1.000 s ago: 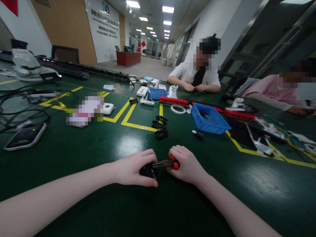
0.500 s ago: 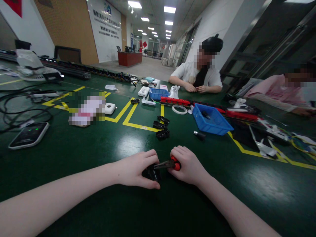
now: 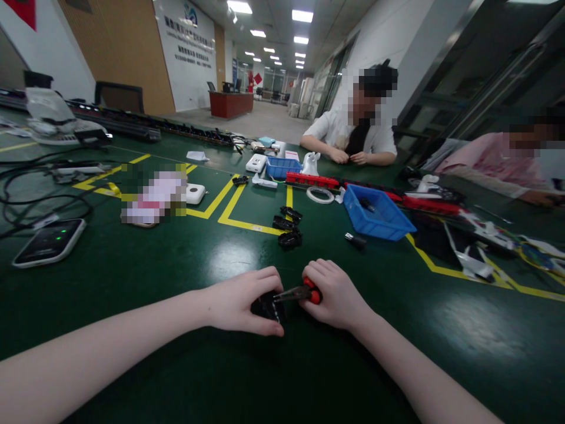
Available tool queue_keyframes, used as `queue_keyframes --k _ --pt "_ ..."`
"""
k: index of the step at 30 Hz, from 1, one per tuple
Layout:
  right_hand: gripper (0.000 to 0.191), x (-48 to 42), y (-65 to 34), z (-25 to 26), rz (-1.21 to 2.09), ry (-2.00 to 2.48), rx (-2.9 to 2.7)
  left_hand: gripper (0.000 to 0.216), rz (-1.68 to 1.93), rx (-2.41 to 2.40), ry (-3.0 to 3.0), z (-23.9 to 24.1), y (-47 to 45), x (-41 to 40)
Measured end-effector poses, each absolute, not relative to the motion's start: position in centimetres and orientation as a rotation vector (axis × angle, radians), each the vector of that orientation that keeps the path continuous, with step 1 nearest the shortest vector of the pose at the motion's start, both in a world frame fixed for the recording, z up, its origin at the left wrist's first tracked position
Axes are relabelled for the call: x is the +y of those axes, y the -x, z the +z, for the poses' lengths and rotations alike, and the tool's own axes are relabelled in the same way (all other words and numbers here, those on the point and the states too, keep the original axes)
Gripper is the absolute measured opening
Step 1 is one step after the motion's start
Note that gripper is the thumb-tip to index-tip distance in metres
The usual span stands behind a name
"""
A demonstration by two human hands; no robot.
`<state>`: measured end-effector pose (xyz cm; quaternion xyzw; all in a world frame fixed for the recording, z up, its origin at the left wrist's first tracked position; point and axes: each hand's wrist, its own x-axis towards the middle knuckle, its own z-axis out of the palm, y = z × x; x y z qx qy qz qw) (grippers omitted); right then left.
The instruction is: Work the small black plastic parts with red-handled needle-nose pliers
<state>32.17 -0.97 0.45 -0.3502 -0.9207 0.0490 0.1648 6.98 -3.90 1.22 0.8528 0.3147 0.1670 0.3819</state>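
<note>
My left hand (image 3: pixel 241 300) is closed over a small black plastic part (image 3: pixel 266 307) and presses it onto the green table (image 3: pixel 176 265). My right hand (image 3: pixel 333 294) grips red-handled pliers (image 3: pixel 296 292), whose metal jaws point left into the black part. The two hands almost touch in the middle of the near table. Most of the black part is hidden under my left fingers.
Three similar black parts (image 3: pixel 286 226) lie just beyond my hands. A blue bin (image 3: pixel 375 213) stands to the right, a smaller blue tray (image 3: pixel 281 167) farther back. A phone-like device (image 3: pixel 48 241) and cables (image 3: pixel 39 200) lie at left. Two people sit across the table at the right.
Almost nothing differs: both hands keep their grip in the same spot, with only a slight shift of the view.
</note>
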Motion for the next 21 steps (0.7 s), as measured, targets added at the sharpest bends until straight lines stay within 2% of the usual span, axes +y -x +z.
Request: queue_keyframes --k 21 --pt "0.019 -0.96 -32.18 0.52 0.167 1.009 -2.611 0.043 0.439 0.794 -2.198 1.03 -6.92 -3.80"
